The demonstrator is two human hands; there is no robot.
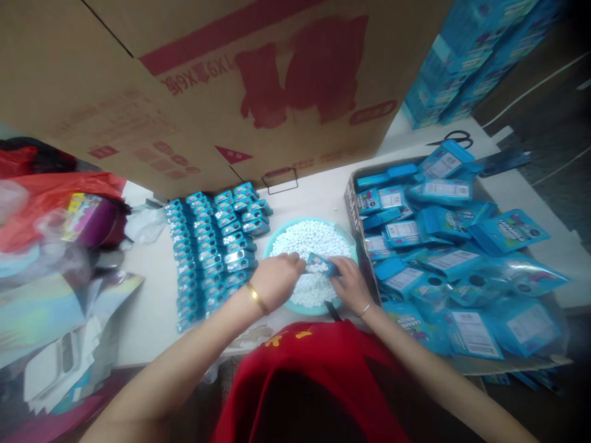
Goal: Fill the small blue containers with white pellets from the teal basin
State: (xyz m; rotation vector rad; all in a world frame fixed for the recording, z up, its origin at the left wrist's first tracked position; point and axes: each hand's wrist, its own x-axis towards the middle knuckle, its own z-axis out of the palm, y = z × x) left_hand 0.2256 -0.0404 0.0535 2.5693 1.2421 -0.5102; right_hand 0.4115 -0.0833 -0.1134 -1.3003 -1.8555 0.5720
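A small blue box [320, 265] is held over a teal bowl [277, 237] full of small white pellets [309, 240]. My left hand [276, 281] grips the box's left end and my right hand [349, 285] grips its right end; white pellets show in the box's open face. A gold bangle sits on my left wrist, a thin bracelet on my right. Several rows of small blue boxes [210, 249] lie on the table just left of the bowl.
A large cardboard carton [221, 80] stands behind the bowl. A tray [351, 203] at right holds several blue packets [443, 246]. Scissors [455, 138] lie at the back right. Red bags and shiny wrappers [50, 295] crowd the left side. More blue cartons [471, 55] are stacked far right.
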